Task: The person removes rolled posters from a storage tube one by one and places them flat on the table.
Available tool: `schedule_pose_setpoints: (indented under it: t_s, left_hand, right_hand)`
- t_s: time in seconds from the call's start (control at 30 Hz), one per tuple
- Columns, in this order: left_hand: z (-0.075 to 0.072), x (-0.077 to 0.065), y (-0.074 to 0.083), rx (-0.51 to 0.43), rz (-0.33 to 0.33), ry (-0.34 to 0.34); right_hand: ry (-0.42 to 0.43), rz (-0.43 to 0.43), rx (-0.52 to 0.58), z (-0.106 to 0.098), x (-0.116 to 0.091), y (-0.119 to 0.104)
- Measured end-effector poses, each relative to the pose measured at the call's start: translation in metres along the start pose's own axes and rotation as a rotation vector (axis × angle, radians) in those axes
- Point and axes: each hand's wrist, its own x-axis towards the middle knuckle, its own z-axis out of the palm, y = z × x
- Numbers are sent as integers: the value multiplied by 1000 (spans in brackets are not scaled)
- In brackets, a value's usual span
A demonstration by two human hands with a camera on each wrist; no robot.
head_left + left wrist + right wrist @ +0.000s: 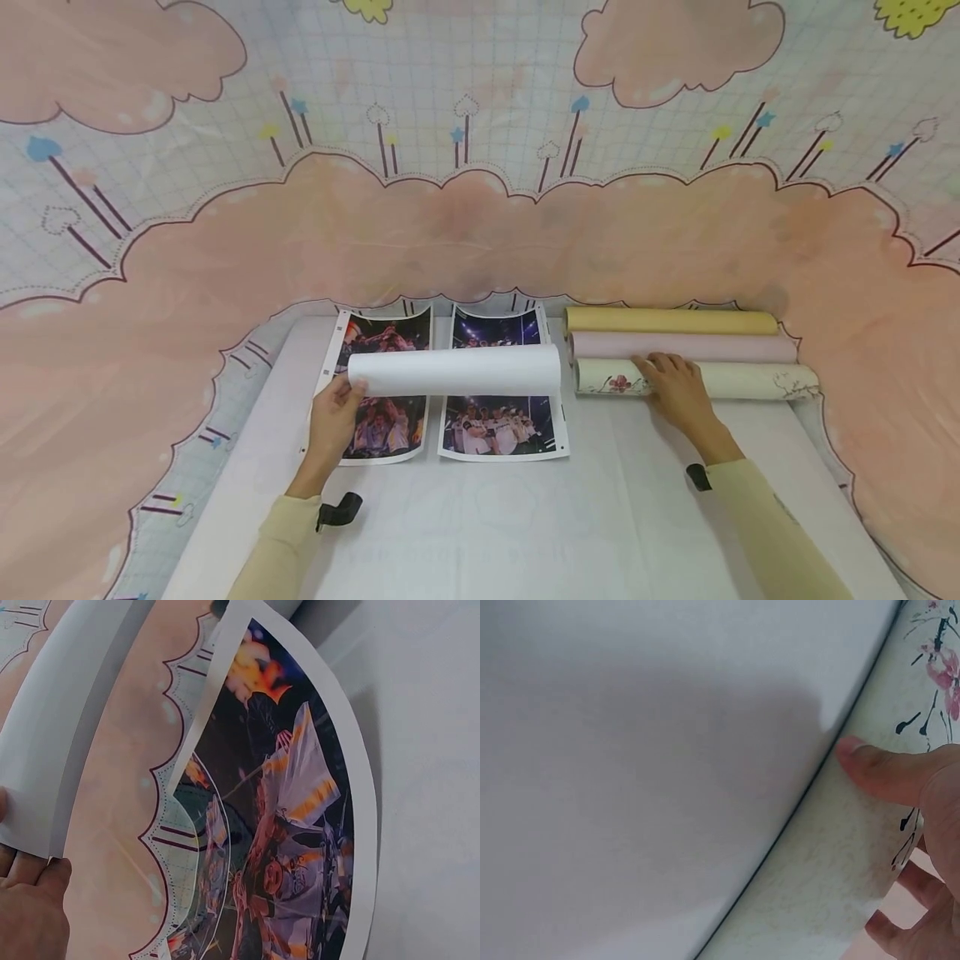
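Note:
My left hand [333, 425] pinches the left end of a white paper roll [453, 372], thumb on its outside and some fingers tucked at its open edge. The roll lies across the middle of two photo posters, a left one [386, 433] and a right one [491, 429], whose ends curve up. On the right, my right hand [681, 396] grips a cream roll with a floral print [750, 382] from above. In the right wrist view, the thumb [885, 769] presses on one side of this roll and the fingers reach past its other side.
Behind the floral roll lie a pink roll [735, 347] and a yellow roll [667, 321], side by side. All rest on a white table [510, 533]. A peach cloud-patterned cloth [450, 242] surrounds the table's back and sides.

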Motion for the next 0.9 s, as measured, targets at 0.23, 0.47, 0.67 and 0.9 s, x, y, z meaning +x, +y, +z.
schedule_pose_setpoints:
  t_s: [0.23,0.47,0.67,0.9]
  left_hand:
    - [3,0,1,-3,2,8]
    - [8,-1,1,-44,-14,7]
    - [11,1,1,-24,4,26]
    - [7,-4,3,-4,-60,72]
  right_hand:
    - [12,19,27,2,0,-1]
    - [12,47,26,4,-3,-3]
    - [-7,62,14,0,2,-1]
    - [-110,161,74,-5,1,-5]
